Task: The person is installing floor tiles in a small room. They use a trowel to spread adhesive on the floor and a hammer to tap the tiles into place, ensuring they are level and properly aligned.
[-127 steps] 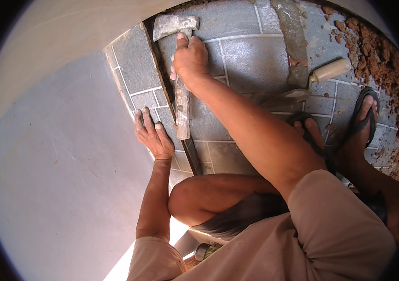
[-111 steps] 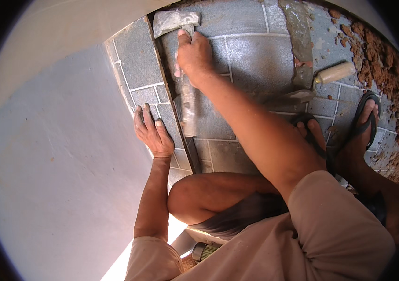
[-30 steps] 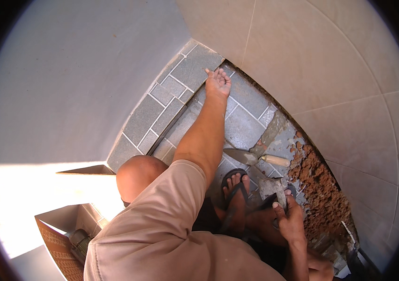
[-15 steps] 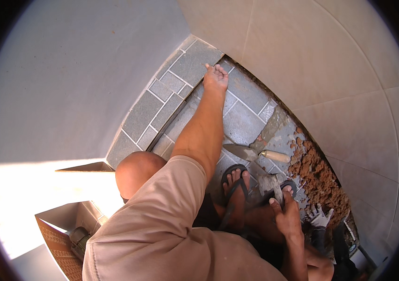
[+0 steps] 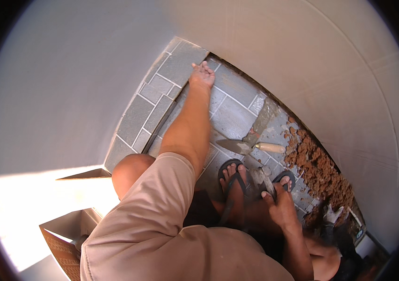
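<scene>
My left hand (image 5: 203, 76) is stretched to the far corner, at the edge of the grey stone-tile step (image 5: 179, 64). Its fingers are spread and slightly curled, and I see nothing held in them. Close to my feet, my right hand (image 5: 282, 204) is closed around the handle of a hammer (image 5: 259, 176), whose dusty grey head lies over the floor between my sandals. A pointed trowel (image 5: 239, 146) with a wooden handle rests on the lower grey tiles (image 5: 231, 117), just beyond my feet.
Loose reddish-brown soil (image 5: 318, 171) lies along the right wall (image 5: 344, 117). A co-worker's gloved hand (image 5: 333, 215) is blurred beside it. Grey mortar (image 5: 264, 117) strips the tiles near a dark gap at the wall. An opened cardboard box (image 5: 61, 243) stands at the lower left.
The view has shifted slightly. My left hand stays at the step's edge. The hammer's head has swung left in my right hand, and the co-worker's gloved hand has moved right.
</scene>
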{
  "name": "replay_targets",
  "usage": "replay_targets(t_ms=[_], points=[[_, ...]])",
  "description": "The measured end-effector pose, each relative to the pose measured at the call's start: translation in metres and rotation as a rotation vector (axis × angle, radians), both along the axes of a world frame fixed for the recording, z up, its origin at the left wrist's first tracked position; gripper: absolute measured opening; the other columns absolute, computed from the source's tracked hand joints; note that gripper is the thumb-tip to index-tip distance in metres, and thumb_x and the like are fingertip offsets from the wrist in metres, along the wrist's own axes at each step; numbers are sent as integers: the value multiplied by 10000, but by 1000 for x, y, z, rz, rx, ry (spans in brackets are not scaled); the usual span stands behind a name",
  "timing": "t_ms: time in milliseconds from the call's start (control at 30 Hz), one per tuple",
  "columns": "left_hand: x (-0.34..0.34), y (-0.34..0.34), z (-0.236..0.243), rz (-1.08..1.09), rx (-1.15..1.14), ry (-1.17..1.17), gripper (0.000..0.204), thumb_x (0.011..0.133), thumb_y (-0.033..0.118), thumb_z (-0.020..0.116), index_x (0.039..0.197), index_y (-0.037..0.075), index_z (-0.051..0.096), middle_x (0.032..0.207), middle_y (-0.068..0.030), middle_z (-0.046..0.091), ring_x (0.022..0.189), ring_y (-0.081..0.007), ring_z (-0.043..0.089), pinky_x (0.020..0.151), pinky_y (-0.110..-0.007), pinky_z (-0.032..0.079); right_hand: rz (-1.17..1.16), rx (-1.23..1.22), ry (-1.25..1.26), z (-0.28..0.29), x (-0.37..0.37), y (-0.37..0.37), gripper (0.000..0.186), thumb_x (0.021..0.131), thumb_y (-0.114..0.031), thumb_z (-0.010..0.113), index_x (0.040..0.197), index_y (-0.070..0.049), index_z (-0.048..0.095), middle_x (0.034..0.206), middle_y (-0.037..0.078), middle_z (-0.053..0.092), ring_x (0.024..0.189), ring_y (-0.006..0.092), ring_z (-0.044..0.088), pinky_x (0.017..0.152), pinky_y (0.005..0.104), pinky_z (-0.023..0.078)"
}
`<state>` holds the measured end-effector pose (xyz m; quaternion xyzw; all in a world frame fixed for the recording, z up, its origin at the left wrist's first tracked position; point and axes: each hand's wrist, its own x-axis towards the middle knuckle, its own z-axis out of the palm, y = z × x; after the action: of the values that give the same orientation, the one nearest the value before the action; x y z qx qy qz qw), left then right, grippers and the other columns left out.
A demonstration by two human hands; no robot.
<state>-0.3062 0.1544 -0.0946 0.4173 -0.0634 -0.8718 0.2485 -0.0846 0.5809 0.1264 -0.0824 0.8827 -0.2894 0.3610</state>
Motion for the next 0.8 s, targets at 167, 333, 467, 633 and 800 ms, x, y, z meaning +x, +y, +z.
replay_targets(t_ms=[167, 333, 467, 633, 800], points=[[28, 49, 5, -444, -256, -369, 241, 1083, 259, 683, 1176, 40, 725, 1054, -102, 763, 802, -157, 659, 714, -318, 548, -50, 76, 121, -19, -8, 7, 385, 1020, -224, 650, 1291, 48, 672, 1148, 389, 691, 1161, 582, 629, 1072, 557, 477], [70, 137, 16, -930, -753, -382, 198, 1031, 193, 731, 1010, -3, 738, 911, -88, 770, 694, -170, 671, 647, -320, 547, -142, 154, 303, -51, -39, 13, 382, 989, -183, 672, 1333, -19, 695, 1252, 300, 680, 1202, 484, 645, 1038, 544, 521], [89, 146, -5, -1098, -1306, -548, 271, 924, 243, 807, 811, 1, 765, 792, -147, 761, 726, -271, 704, 723, -389, 551, -96, 268, 515, -89, -82, 5, 421, 928, -127, 735, 1343, -71, 693, 1265, 243, 660, 1228, 446, 632, 1022, 530, 531], [100, 189, 11, -1393, -1429, -660, 393, 880, 362, 834, 948, -24, 798, 1016, -264, 790, 1017, -439, 765, 926, -470, 595, -114, 384, 479, -140, -113, 38, 478, 924, -101, 739, 1398, -97, 679, 1389, 236, 635, 1320, 433, 588, 1121, 495, 487], [108, 208, 17, -1503, -1521, -751, 474, 918, 387, 789, 1057, -66, 773, 1146, -291, 768, 1097, -457, 743, 980, -490, 583, -161, 299, 608, -173, -114, 51, 460, 918, -88, 741, 1374, -90, 683, 1294, 206, 630, 1277, 411, 578, 1111, 490, 472]])
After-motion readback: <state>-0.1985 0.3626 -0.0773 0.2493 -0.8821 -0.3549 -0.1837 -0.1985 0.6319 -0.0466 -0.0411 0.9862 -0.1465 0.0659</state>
